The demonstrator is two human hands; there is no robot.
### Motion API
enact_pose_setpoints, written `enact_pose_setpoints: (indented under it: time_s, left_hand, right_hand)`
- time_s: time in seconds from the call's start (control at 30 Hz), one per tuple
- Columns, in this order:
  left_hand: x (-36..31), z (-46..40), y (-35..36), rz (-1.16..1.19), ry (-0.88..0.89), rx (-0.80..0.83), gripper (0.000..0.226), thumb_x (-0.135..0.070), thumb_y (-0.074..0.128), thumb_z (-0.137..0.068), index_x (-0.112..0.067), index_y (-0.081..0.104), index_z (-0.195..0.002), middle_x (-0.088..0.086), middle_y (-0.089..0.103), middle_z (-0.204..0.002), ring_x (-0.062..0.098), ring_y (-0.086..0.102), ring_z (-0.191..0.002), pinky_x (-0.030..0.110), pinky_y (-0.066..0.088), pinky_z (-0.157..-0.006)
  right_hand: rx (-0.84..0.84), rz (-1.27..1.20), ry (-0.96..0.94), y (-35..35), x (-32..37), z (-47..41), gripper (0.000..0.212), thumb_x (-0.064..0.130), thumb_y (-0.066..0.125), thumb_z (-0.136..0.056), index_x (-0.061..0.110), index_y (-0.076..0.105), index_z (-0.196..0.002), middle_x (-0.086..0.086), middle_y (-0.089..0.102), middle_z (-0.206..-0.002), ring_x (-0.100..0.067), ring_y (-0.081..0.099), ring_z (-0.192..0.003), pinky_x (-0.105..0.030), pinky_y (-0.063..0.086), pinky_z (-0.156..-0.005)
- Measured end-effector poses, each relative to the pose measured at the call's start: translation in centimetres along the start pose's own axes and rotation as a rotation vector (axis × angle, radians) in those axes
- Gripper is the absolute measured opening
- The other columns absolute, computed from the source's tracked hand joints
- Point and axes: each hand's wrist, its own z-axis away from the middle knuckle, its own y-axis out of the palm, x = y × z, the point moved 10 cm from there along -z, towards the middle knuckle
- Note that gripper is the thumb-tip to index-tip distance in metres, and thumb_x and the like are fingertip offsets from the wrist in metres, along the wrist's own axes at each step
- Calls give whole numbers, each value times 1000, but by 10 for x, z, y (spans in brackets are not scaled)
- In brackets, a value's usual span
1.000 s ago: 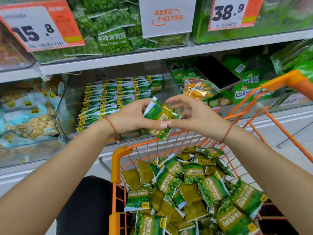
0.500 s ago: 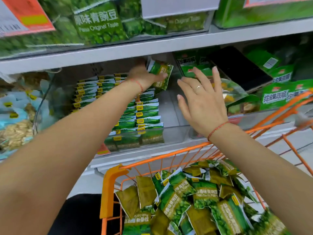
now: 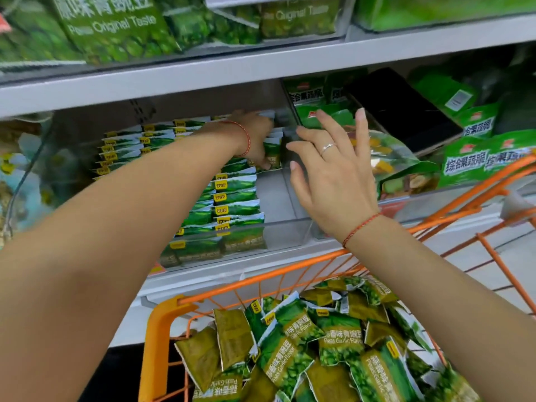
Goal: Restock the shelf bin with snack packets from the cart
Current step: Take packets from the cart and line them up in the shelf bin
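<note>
- Store aisle, grey shelf (image 3: 261,68) running across at 12 o'clock; big green pea bags (image 3: 116,27) up top behind a clear front.
- Clear shelf bin (image 3: 278,236) below it, centre frame, w/ rows of green snack packets (image 3: 235,198) stood on edge, filling its left part; right part of bin floor is bare.
- My left hand (image 3: 255,137) is deep in the bin at approx 12 o'clock, fingers curled round a packet (image 3: 274,153), holding it upright at the back end of the right-hand row.
- My right hand (image 3: 333,172) hovers just beside it at 1 o'clock, fingers spread and relaxed, gripping nothing; ring on one finger, red string on each wrist.
- Orange cart (image 3: 162,338) at 6 o'clock under my arms, w/ a loose heap of garlic-pea packets (image 3: 339,340) inside.
- Neighbouring bin at 2 o'clock has mixed veg-crisp bags (image 3: 467,161).
</note>
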Motion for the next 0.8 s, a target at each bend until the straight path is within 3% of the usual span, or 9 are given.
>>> enact_pose_setpoints:
  time_s: [0.13,0.27,0.37,0.53,0.67,0.8]
  left_hand:
    - [-3,-3,4,-64,18,-50,72,-54,76,-69,-7,50,-118,14,61,-115,33,58,-105,36,45,-83]
    - [5,4,-2,-121,-44,-169,89,-60,72,-69,-5,40,-131,16,49,-132,33,47,-120,39,38,-95]
    - [13,10,-4,-186,-126,-171,81,-69,62,-72,-8,49,-123,13,55,-126,30,47,-119,39,33,-97]
    - [12,7,3,-141,-134,-92,62,-54,66,-79,-8,53,-119,14,59,-120,30,49,-119,42,24,-109]
    - [25,3,3,-19,-149,-85,74,-55,73,-72,-11,51,-128,11,56,-129,31,49,-120,41,29,-106]
    - [33,11,-8,-55,-217,-201,79,-57,75,-68,-14,50,-129,14,53,-128,33,45,-120,41,34,-98]
  right_hand:
    - [2,-9,1,1,-1,0,25,21,50,-89,10,69,-101,-7,66,-114,-30,49,-127,-53,7,-114]
    - [-4,-25,3,0,-1,0,23,19,52,-87,11,69,-100,-7,66,-114,-30,49,-127,-55,10,-114]
    - [0,-27,2,0,0,0,23,18,52,-86,11,68,-100,-7,66,-114,-30,49,-127,-54,9,-114]
    - [16,-33,3,1,0,0,23,18,51,-86,11,68,-100,-7,65,-115,-30,48,-128,-53,7,-114]
    - [19,-42,6,1,0,0,23,18,50,-86,11,68,-99,-8,65,-115,-31,48,-128,-52,8,-115]
    - [36,-38,2,3,0,1,22,17,51,-85,11,67,-98,-9,63,-119,-31,46,-129,-51,11,-115]
